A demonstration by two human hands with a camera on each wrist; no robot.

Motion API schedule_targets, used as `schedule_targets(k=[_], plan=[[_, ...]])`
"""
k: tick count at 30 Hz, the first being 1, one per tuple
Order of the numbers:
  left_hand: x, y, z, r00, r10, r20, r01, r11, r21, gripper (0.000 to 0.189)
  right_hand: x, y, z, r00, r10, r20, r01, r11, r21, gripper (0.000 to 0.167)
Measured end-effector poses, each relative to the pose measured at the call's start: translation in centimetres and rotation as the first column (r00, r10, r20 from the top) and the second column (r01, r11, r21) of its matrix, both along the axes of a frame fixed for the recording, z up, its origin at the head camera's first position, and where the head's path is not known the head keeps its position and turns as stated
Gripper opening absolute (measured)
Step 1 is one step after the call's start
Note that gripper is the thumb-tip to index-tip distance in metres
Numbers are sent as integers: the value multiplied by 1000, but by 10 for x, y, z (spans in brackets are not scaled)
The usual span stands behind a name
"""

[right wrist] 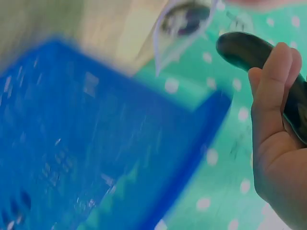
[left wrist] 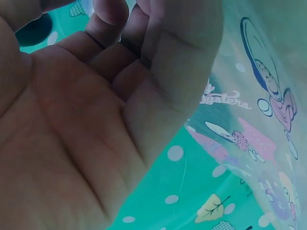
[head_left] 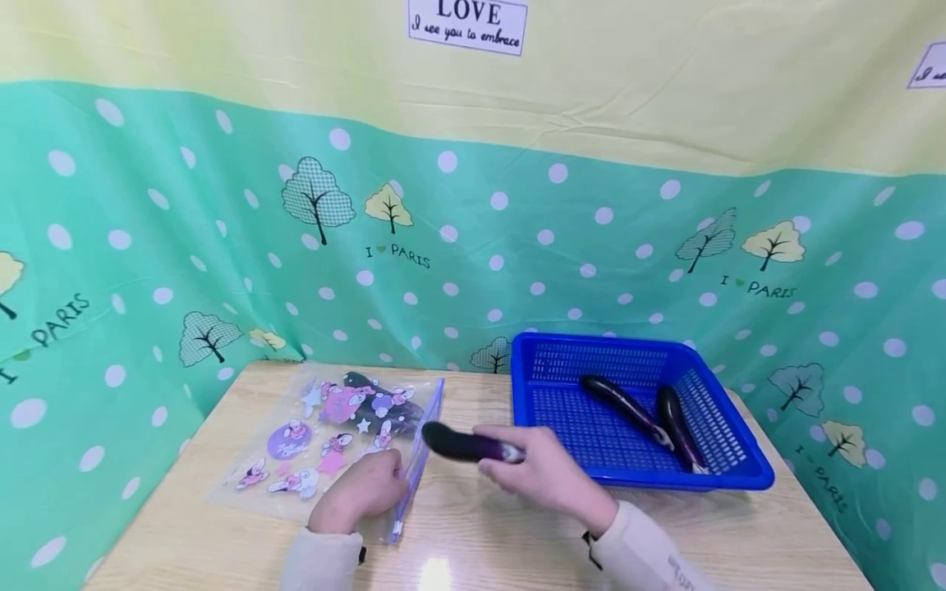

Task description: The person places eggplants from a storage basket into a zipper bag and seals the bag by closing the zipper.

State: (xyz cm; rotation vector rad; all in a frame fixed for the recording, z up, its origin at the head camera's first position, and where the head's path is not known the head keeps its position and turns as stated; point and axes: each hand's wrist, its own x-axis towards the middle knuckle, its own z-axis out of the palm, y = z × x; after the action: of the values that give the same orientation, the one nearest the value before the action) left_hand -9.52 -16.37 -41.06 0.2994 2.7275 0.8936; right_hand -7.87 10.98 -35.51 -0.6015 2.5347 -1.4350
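Note:
My right hand (head_left: 543, 472) grips an eggplant (head_left: 461, 444) near its stem end. The eggplant's rounded end points left, toward the zipper edge of a clear printed plastic bag (head_left: 259, 460). In the right wrist view the fingers (right wrist: 271, 88) wrap round the dark eggplant (right wrist: 242, 48). My left hand (head_left: 373, 488), its fingers curled, pinches the bag by its opening edge. The left wrist view shows the palm (left wrist: 72, 129) and curled fingers, with the printed film (left wrist: 244, 120) beside them. Dark eggplants (head_left: 369, 390) show through the bag.
A blue plastic basket (head_left: 550, 410) stands at the right of the wooden table (head_left: 473, 533). Inside it lie two eggplants, one slanting (head_left: 621, 402) and one near the right wall (head_left: 676, 423). A green and yellow patterned curtain (head_left: 517, 246) hangs behind the table and along its sides.

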Motion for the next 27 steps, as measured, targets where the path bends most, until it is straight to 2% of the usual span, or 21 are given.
schedule_targets(k=[3,7,13,17,19,22,24,27], plan=[[0,0,0,1000,12,0,-12,1000,2,13,5,-18,-15,1000,18,-15,-18,999,31,47],[-1,1,1,1000,23,8,-23,1000,3,13,9,-32,-29,998,-32,-57,34,999,34,45],[-1,1,4,1000,14,12,-14,1000,-22,12,24,-36,-34,971,-185,-153,200,976,90,44],[-1,-2,8,1000,22,10,-21,999,-38,13,30,-42,-39,969,-190,-159,208,973,104,44],[-1,-4,9,1000,26,5,-26,999,-38,13,26,-46,-44,980,-171,-105,179,981,70,45],[-1,-5,9,999,37,9,-37,999,-27,12,14,-53,-56,991,-123,48,125,992,-27,47],[0,-5,9,999,41,21,-40,999,-17,11,4,-58,-64,983,-96,158,113,988,-104,49],[2,-4,10,998,41,46,-41,999,-13,11,-9,-66,-73,960,-77,269,128,976,-176,54]])
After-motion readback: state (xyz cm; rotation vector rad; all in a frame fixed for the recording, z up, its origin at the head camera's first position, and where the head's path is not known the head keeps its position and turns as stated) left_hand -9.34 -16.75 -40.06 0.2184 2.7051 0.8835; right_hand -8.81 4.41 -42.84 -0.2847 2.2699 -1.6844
